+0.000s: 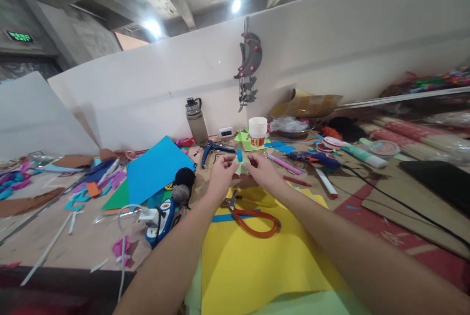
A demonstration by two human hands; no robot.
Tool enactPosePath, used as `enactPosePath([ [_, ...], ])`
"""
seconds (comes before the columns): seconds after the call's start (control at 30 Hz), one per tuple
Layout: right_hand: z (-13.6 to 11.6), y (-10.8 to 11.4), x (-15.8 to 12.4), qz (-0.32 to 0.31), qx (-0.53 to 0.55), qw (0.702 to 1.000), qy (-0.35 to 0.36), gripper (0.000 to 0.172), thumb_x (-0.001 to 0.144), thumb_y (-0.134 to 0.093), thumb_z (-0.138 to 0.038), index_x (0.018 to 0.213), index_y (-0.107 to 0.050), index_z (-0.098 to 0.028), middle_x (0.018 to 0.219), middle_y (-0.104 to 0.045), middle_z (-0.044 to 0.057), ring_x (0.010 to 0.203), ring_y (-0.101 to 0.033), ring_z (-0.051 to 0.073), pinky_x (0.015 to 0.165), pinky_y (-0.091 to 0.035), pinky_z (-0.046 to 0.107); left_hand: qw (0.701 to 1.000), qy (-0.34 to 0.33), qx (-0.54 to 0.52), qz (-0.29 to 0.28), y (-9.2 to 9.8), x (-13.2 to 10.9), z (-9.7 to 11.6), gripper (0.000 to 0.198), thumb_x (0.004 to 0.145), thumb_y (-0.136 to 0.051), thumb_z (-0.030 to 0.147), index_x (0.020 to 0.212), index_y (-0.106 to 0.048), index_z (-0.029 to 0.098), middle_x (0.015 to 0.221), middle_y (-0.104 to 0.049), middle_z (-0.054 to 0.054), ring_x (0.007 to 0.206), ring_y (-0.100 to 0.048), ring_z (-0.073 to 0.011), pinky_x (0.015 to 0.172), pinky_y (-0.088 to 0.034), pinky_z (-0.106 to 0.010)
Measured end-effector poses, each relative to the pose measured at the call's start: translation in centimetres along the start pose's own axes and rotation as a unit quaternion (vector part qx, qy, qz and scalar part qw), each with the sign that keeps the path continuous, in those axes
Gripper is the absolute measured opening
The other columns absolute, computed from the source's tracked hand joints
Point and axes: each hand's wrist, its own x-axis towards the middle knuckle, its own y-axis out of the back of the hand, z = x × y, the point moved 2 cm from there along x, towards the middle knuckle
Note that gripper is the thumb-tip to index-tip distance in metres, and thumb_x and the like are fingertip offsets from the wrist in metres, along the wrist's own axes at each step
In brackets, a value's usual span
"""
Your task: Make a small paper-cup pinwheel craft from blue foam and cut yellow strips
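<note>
My left hand (222,172) and my right hand (261,170) meet over the middle of the table. Between their fingertips is a small pale green paper piece (241,168), pinched from both sides. A small blue piece (239,155) stands up at its top edge; whether it is attached, I cannot tell. Below the hands, scissors with orange handles (257,229) lie on a large yellow sheet (253,266), with a blue paper strip (222,217) partly under them. Just beyond my left hand lies a dark blue-handled plier-like tool (209,151).
Behind the hands stand stacked paper cups (257,131) and a grey water bottle (197,122). To the left are a blue sheet (154,170) and a power strip (160,222) with a white cable. At right lie a glue gun (317,158), its black cord and a white marker (326,182).
</note>
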Motion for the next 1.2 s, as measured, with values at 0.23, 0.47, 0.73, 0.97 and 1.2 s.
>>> enactPosePath([
  [0.23,0.5,-0.1,0.2,-0.011,0.046,0.999,-0.026,0.016,0.071,-0.053,-0.029,0.079,-0.058,-0.018,0.070,-0.061,0.000,0.060,-0.054,0.014,0.054,-0.044,0.025,0.999,0.038,0.014,-0.023,-0.1,0.0,0.0,0.038,0.060,-0.077,0.030,0.090,-0.060,0.015,0.078,-0.066,-0.004,0.065,-0.063,-0.0145,0.060,-0.056,-0.031],
  [0.47,0.1,-0.1,0.0,-0.029,0.079,0.996,-0.030,0.013,0.073,-0.053,-0.028,0.080,-0.056,-0.018,0.072,-0.061,0.000,0.060,-0.055,0.013,0.051,-0.046,0.024,0.998,-0.007,0.049,-0.032,0.0,0.2,-0.2,0.029,0.063,-0.074,0.029,0.086,-0.061,0.015,0.075,-0.065,-0.003,0.063,-0.059,-0.0134,0.061,-0.052,-0.029],
  [0.73,-1.0,0.5,-0.3,-0.006,0.060,0.997,0.055,0.010,0.077,-0.054,-0.028,0.082,-0.057,-0.020,0.080,-0.061,0.002,0.076,-0.055,0.017,0.070,-0.045,0.030,0.949,-0.206,0.236,0.024,0.2,-1.0,1.4,0.008,0.072,-0.065,0.019,0.079,-0.064,0.022,0.077,-0.061,-0.002,0.073,-0.055,-0.0148,0.072,-0.043,-0.025],
  [0.97,-1.7,0.7,-0.6,0.013,0.019,0.995,0.096,0.013,0.080,-0.050,-0.027,0.086,-0.057,-0.019,0.086,-0.062,0.005,0.079,-0.056,0.018,0.071,-0.044,0.031,0.954,-0.218,0.206,0.017,0.0,-1.2,1.8,0.006,0.073,-0.064,0.022,0.078,-0.062,0.020,0.080,-0.061,-0.003,0.076,-0.054,-0.0145,0.071,-0.043,-0.025],
  [1.2,-1.7,0.2,-0.5,-0.020,0.063,0.998,0.012,0.018,0.076,-0.054,-0.029,0.088,-0.059,-0.017,0.080,-0.063,0.003,0.072,-0.055,0.016,0.065,-0.045,0.028,0.999,-0.028,0.043,0.002,-0.1,-0.1,0.5,0.025,0.062,-0.072,0.031,0.076,-0.060,0.016,0.069,-0.059,0.000,0.055,-0.049,-0.0080,0.050,-0.038,-0.020],
])
